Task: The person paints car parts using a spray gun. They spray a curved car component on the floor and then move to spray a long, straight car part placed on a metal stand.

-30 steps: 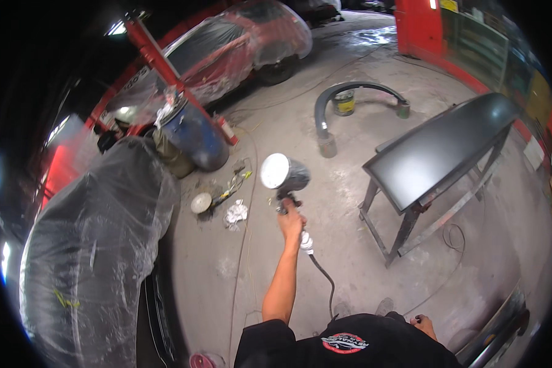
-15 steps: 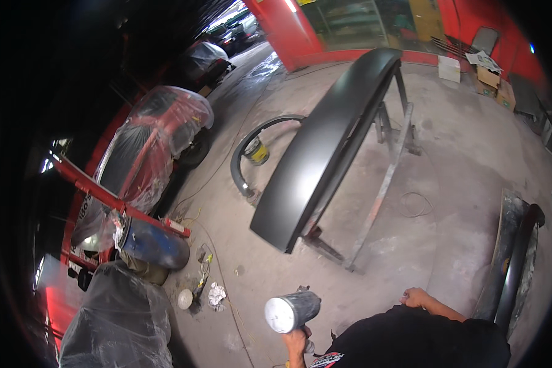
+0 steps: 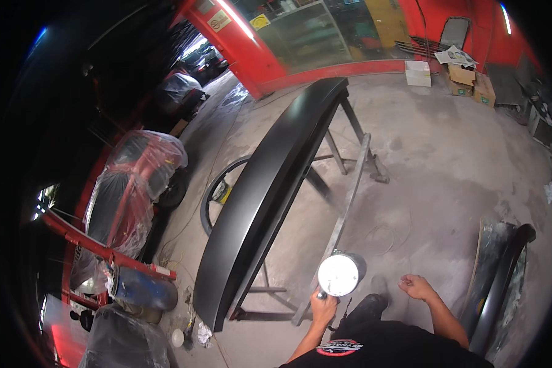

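Note:
My left hand (image 3: 322, 305) grips a spray gun with a grey cup and white lid (image 3: 338, 275), held low beside the stand; a dark hose hangs from the gun near my leg. My right hand (image 3: 416, 287), fingers loosely bent and empty, is out to the right of the cup. Ahead of me a long matte dark-grey body panel (image 3: 264, 187) lies on a metal stand (image 3: 349, 202), stretching from the near left to the back.
A plastic-covered red car (image 3: 135, 190) stands at left, with a blue drum (image 3: 141, 288) and a wrapped object (image 3: 121, 340). A curved part on cans (image 3: 211, 196) lies behind the panel. Panels (image 3: 506, 270) lean at right; cardboard boxes (image 3: 463, 80) sit by the red wall (image 3: 349, 67).
My view has swung right toward the panel, now more central. The spray gun in my left hand has moved rightward, closer to my right hand, which has risen into fuller view.

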`<state>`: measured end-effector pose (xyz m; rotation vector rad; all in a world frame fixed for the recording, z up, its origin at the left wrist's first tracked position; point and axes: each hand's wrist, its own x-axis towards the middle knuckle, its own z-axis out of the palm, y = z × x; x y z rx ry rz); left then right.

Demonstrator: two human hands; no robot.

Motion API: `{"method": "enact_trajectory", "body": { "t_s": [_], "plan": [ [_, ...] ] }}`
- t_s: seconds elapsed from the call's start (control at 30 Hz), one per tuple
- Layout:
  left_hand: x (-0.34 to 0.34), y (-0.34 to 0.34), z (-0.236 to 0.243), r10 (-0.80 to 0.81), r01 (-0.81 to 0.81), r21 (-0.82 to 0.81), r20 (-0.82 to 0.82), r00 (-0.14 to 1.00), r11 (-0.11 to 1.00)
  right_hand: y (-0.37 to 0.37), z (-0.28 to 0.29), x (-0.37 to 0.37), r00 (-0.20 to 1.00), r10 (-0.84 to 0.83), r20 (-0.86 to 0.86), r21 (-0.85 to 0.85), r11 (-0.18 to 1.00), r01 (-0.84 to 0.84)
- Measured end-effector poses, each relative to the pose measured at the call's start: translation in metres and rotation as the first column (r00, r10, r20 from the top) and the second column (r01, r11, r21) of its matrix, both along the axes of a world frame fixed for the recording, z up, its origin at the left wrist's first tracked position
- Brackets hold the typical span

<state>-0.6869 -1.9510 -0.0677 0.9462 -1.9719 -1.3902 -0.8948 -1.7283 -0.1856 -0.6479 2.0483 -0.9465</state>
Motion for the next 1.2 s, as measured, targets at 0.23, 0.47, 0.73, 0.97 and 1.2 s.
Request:
{"method": "enact_trajectory", "body": {
  "t_s": [0.23,0.47,0.73,0.97,1.2],
  "plan": [
    [-0.245,-0.024,-0.02,-0.147,0.158,-0.103,0.107,0.983,0.982,-0.042,0.068,-0.149,0.971,-0.045,0.236,-0.211,0.973,0.096],
    [-0.505,-0.036,0.015,-0.434,0.448,0.115,-0.125,0.892,0.887,-0.132,0.173,-0.325,0.975,-0.184,0.121,-0.55,0.806,0.22],
    [-0.758,-0.015,0.018,-0.212,0.316,0.275,-0.348,0.913,0.908,-0.168,0.194,-0.598,0.963,-0.118,0.244,-0.521,0.821,0.233],
    [-0.878,-0.103,0.081,-0.368,0.378,-0.006,-0.241,0.898,0.926,-0.245,0.233,-0.788,0.973,-0.011,0.229,-0.477,0.87,0.122],
    [-0.925,-0.212,-0.096,-0.378,0.263,0.364,0.293,0.878,0.893,-0.331,0.231,-0.908,0.963,0.038,0.266,-0.62,0.771,0.141]
  ]
}}
